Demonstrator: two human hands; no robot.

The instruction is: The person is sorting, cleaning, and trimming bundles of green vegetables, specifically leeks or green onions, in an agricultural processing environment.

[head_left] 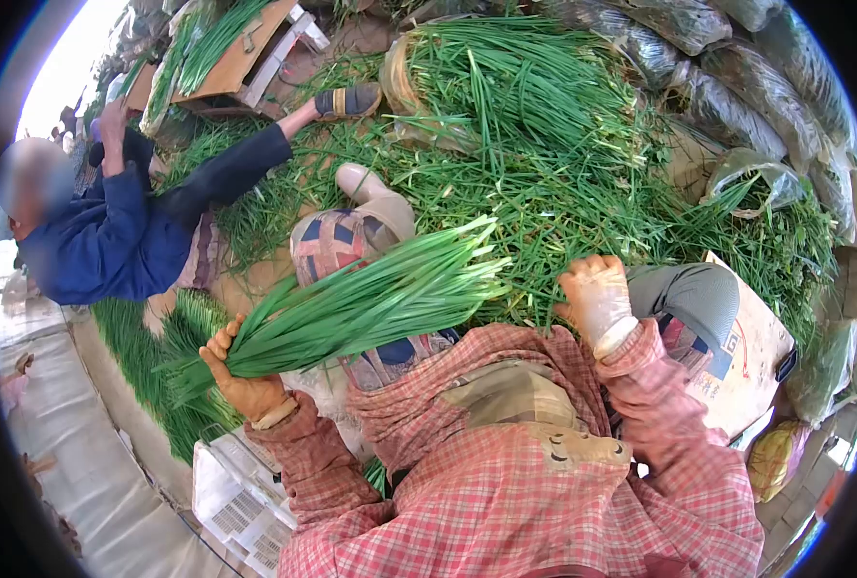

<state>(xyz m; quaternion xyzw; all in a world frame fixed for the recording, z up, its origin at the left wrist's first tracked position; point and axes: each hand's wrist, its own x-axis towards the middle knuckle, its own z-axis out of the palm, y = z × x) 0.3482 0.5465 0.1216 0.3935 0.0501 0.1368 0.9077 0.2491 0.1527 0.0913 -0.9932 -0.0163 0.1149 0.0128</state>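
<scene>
My left hand (pixel 245 376) is closed around the leaf end of a bunch of garlic chives (pixel 370 303). The bunch slants across my lap, its pale cut ends fanned out toward the upper right. My right hand (pixel 597 297), in what looks like a thin clear glove, is apart from those ends, near my knee. Its fingers are curled, and whatever may be inside them is hidden. Loose chive leaves and trimmings (pixel 553 212) lie thickly just beyond it.
A large heap of chives (pixel 525 87) lies ahead, partly in a plastic wrap. Filled plastic bags (pixel 737 96) line the upper right. Another person (pixel 120 222) sits at the left, near more chives (pixel 130 356). A white crate (pixel 245 501) and a cardboard-like board (pixel 746 347) flank me.
</scene>
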